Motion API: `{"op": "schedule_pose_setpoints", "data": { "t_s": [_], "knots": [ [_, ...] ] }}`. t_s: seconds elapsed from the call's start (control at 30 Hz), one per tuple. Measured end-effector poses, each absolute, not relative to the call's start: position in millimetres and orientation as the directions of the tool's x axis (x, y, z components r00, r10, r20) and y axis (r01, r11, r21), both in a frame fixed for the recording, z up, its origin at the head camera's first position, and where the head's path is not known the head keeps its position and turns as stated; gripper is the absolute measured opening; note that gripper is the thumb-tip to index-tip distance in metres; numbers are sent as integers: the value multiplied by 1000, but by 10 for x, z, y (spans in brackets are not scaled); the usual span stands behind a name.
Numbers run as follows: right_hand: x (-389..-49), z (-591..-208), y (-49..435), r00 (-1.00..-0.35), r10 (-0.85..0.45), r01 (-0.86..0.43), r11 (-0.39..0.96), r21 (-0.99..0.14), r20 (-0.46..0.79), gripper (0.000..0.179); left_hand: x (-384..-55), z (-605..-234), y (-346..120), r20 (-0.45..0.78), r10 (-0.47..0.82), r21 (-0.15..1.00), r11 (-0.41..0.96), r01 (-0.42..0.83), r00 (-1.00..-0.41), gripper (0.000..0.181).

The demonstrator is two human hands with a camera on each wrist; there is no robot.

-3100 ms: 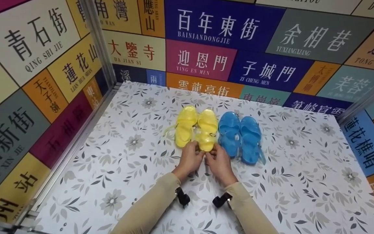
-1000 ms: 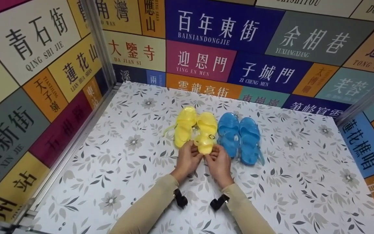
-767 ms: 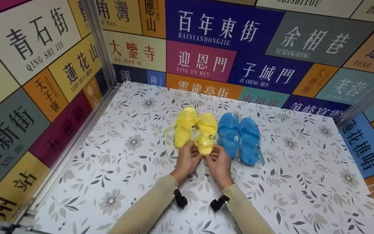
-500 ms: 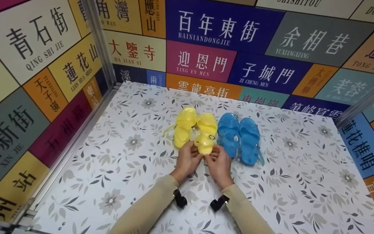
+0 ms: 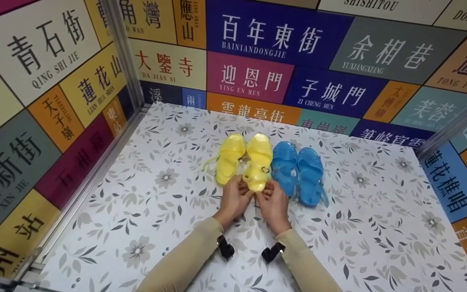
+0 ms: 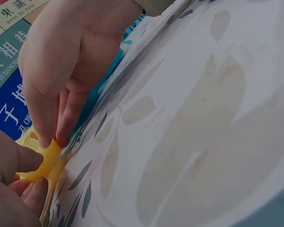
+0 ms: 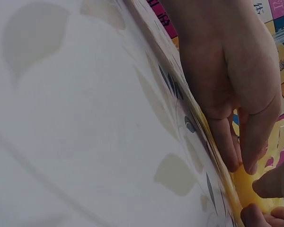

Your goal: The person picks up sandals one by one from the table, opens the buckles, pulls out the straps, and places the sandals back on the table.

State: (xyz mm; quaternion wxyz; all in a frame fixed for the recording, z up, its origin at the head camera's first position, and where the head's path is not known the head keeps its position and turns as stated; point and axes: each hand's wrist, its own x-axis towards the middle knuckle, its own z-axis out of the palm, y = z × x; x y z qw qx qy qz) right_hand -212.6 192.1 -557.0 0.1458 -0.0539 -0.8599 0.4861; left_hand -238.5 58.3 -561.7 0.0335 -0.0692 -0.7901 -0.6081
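Note:
Two yellow jelly sandals lie side by side in the head view. My left hand (image 5: 235, 199) and right hand (image 5: 273, 205) pinch the heel end of the right yellow sandal (image 5: 259, 151) between thumbs and fingers, one hand on each side. Its metal buckle shows near the strap. The left yellow sandal (image 5: 232, 148) rests beside it, with its strap hanging loose to the left. In the left wrist view, fingertips of both hands meet at the sandal's yellow heel (image 6: 49, 158). The right wrist view shows that heel (image 7: 245, 189) between the thumbs, with the fingers partly hidden.
A pair of blue jelly sandals (image 5: 310, 174) stands just right of the yellow pair, close to my right hand. The floral-patterned white surface (image 5: 379, 227) spreads around them. Sign-covered walls (image 5: 249, 77) enclose it at the back and both sides.
Over the last half second, the toe of the held yellow sandal has shifted farther up in the view, while its heel and both hands stay nearly in place. The other sandals stay put.

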Motion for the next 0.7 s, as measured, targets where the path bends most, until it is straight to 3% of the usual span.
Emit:
{"op": "schedule_pose_setpoints", "data": {
  "t_s": [0.23,0.7],
  "knots": [
    [-2096,-5555,1908,-956,227,-45,518,-854,188,46,-2366,-5633,561,167,70,960,214,178,-983,34],
    [-1893,-5526,1925,-957,199,-83,509,-857,211,44,-2210,-5591,442,110,90,985,121,120,-990,37]
  ]
}}
